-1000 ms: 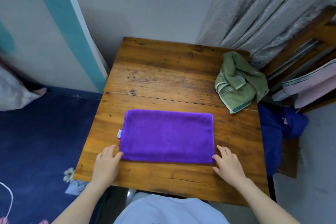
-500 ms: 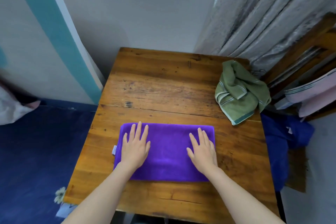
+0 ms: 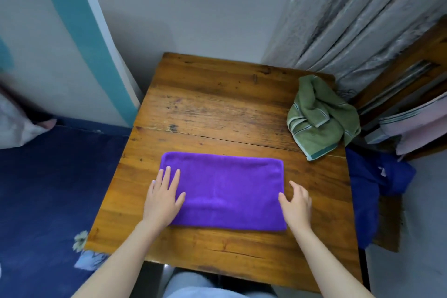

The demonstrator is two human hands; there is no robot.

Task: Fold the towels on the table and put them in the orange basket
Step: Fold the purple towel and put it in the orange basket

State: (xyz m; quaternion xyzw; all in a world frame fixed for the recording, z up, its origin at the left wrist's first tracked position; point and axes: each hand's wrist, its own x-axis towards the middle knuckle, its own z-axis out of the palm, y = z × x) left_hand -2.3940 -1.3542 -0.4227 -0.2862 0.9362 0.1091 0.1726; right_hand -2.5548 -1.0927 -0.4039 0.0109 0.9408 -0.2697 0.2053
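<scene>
1. The light is soft and even, rather cool, with no hard shadows.
2. The bench (image 3: 217,109) shows a pale sheen on its far half.
3. Straight lines bend near the edges, for example the curtain (image 3: 362,19) and the wall.
4. The hands (image 3: 163,197) look a little soft; the purple towel (image 3: 225,189) is oversaturated.

- We can read no text, label, brand, number or sign anywhere in this view.
- We find no legible writing on the purple towel (image 3: 225,189) or the green towel (image 3: 319,116).
</scene>
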